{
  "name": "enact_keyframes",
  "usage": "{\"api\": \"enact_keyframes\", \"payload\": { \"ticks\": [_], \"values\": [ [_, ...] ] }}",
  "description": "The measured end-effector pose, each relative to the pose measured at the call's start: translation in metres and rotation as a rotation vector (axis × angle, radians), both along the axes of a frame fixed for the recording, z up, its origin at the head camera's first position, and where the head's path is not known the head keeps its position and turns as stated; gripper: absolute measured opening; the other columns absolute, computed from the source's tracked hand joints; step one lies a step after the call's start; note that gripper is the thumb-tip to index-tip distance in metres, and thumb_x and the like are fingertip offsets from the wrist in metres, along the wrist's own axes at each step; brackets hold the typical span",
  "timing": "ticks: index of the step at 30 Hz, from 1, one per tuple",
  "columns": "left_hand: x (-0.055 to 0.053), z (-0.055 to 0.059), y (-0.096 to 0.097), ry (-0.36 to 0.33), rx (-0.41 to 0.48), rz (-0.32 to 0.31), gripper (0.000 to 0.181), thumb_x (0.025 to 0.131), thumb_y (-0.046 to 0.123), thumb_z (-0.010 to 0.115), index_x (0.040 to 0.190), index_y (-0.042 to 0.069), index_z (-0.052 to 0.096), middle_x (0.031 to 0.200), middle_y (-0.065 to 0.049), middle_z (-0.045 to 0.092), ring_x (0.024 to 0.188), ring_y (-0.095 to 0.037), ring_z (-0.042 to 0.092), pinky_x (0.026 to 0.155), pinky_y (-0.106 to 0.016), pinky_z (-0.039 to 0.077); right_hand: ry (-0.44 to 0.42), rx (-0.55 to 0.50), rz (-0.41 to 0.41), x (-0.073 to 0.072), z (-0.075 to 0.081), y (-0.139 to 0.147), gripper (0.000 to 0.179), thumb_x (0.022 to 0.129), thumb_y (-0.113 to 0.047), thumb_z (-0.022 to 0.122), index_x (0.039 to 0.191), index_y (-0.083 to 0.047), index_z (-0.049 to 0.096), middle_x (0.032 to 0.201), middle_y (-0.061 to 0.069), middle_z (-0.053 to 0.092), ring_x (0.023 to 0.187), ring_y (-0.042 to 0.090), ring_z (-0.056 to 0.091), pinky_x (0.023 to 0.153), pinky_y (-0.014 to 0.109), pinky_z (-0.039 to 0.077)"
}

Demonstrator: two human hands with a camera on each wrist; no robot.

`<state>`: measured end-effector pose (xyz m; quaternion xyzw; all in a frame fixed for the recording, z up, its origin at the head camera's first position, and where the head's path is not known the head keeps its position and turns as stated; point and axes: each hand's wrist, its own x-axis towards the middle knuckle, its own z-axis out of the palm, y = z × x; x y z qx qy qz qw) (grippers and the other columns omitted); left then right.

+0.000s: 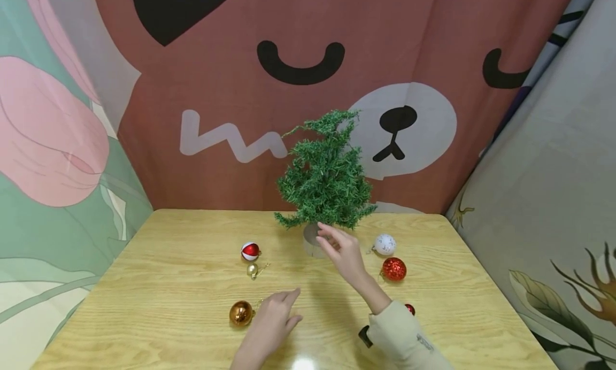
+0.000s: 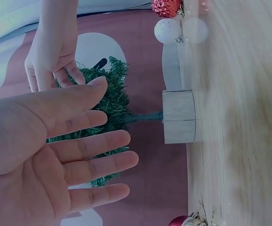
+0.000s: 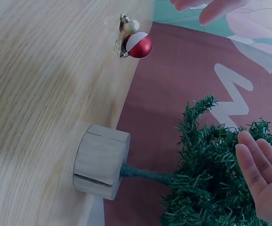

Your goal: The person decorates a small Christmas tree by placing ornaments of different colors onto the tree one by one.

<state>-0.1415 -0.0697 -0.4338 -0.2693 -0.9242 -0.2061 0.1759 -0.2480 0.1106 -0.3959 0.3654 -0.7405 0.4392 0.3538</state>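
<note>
A small artificial Christmas tree [image 1: 327, 183] stands upright on a round wooden base [image 3: 100, 162] towards the back of the table. My right hand [image 1: 344, 252] is raised in front of that base with nothing in it, its fingers slightly bent. Lower and to the left, my left hand [image 1: 274, 316] is held over the table, empty, fingers stretched out. In the left wrist view its palm shows, with the fingers spread. Nearest to it, on its left, lies a shiny copper-gold bauble [image 1: 240, 313].
On the left lie a red-and-white bauble [image 1: 250, 251] and a small gold one [image 1: 252, 270]. A white bauble [image 1: 385, 245] and a red glittery bauble [image 1: 394, 269] lie on the right. Another red bauble [image 1: 410, 309] is partly behind the right sleeve [image 1: 404, 332]. Printed curtains [image 1: 216, 183] surround the table.
</note>
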Motion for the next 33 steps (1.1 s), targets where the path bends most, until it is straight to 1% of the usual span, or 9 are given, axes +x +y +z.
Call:
{"api": "enact_keyframes", "payload": {
  "ticks": [3, 6, 9, 12, 14, 21, 25, 30, 33],
  "values": [
    [0.002, -0.001, -0.002, 0.018, 0.018, -0.004, 0.046, 0.07, 0.015, 0.074, 0.109, -0.005, 0.059, 0.097, -0.016, 0.063, 0.086, -0.029, 0.06, 0.075, -0.037, 0.049, 0.011, -0.035, 0.027, -0.003, 0.002, -0.004, 0.034, 0.072, 0.013, 0.066, 0.105, 0.008, 0.061, 0.082, 0.018, 0.064, 0.05, 0.016, 0.058, 0.048, 0.016, 0.046],
    [0.005, -0.002, -0.004, 0.029, 0.029, -0.007, 0.046, 0.069, 0.014, 0.075, 0.108, -0.006, 0.06, 0.095, -0.015, 0.063, 0.085, -0.028, 0.06, 0.074, -0.036, 0.049, 0.002, -0.066, 0.059, 0.0, 0.007, -0.008, 0.031, 0.071, 0.018, 0.063, 0.102, 0.014, 0.059, 0.08, 0.022, 0.063, 0.048, 0.021, 0.058, 0.047, 0.018, 0.048],
    [0.008, -0.002, -0.006, 0.018, 0.039, -0.014, 0.046, 0.07, 0.013, 0.075, 0.109, -0.005, 0.059, 0.095, -0.015, 0.063, 0.085, -0.027, 0.06, 0.074, -0.035, 0.05, -0.009, -0.085, 0.082, 0.006, 0.017, -0.012, 0.03, 0.071, 0.02, 0.061, 0.101, 0.018, 0.057, 0.08, 0.025, 0.062, 0.047, 0.024, 0.058, 0.045, 0.021, 0.048],
    [0.01, -0.001, -0.008, -0.002, 0.061, -0.028, 0.046, 0.07, 0.011, 0.074, 0.11, -0.006, 0.058, 0.095, -0.015, 0.063, 0.086, -0.026, 0.061, 0.073, -0.034, 0.05, -0.011, -0.093, 0.082, 0.012, 0.026, -0.016, 0.03, 0.071, 0.021, 0.061, 0.1, 0.02, 0.056, 0.08, 0.027, 0.061, 0.047, 0.027, 0.058, 0.043, 0.021, 0.047],
    [0.012, 0.0, -0.009, -0.019, 0.071, -0.034, 0.046, 0.07, 0.01, 0.074, 0.11, -0.006, 0.058, 0.096, -0.015, 0.063, 0.087, -0.027, 0.06, 0.074, -0.034, 0.05, -0.023, -0.101, 0.084, 0.012, 0.028, -0.018, 0.03, 0.072, 0.021, 0.06, 0.101, 0.02, 0.056, 0.08, 0.028, 0.061, 0.047, 0.028, 0.058, 0.043, 0.021, 0.047],
    [0.022, 0.008, -0.017, -0.065, 0.081, -0.005, 0.046, 0.071, 0.01, 0.074, 0.111, -0.005, 0.058, 0.099, -0.013, 0.062, 0.09, -0.027, 0.059, 0.076, -0.037, 0.049, -0.113, -0.12, 0.07, 0.009, 0.03, -0.022, 0.032, 0.076, 0.017, 0.059, 0.108, 0.019, 0.053, 0.08, 0.03, 0.061, 0.047, 0.029, 0.059, 0.044, 0.026, 0.049],
    [0.025, 0.011, -0.023, -0.08, 0.111, 0.013, 0.046, 0.071, 0.009, 0.074, 0.112, -0.005, 0.057, 0.101, -0.014, 0.062, 0.09, -0.027, 0.059, 0.076, -0.036, 0.049, -0.166, -0.13, 0.065, 0.008, 0.031, -0.023, 0.033, 0.078, 0.015, 0.058, 0.11, 0.019, 0.052, 0.082, 0.029, 0.062, 0.047, 0.031, 0.059, 0.043, 0.032, 0.049],
    [0.025, 0.014, -0.032, -0.14, 0.158, 0.02, 0.046, 0.072, 0.006, 0.072, 0.113, -0.006, 0.055, 0.105, -0.017, 0.06, 0.094, -0.031, 0.058, 0.077, -0.038, 0.048, -0.204, -0.13, 0.072, 0.008, 0.032, -0.022, 0.034, 0.079, 0.014, 0.058, 0.112, 0.018, 0.051, 0.084, 0.029, 0.062, 0.049, 0.034, 0.059, 0.044, 0.035, 0.05],
    [0.023, 0.015, -0.037, -0.159, 0.183, 0.041, 0.047, 0.071, 0.005, 0.073, 0.113, -0.006, 0.055, 0.106, -0.017, 0.06, 0.095, -0.032, 0.057, 0.077, -0.039, 0.048, -0.218, -0.135, 0.084, 0.007, 0.033, -0.023, 0.034, 0.079, 0.014, 0.058, 0.112, 0.019, 0.05, 0.085, 0.029, 0.061, 0.05, 0.034, 0.059, 0.046, 0.035, 0.051]
  ]
}}
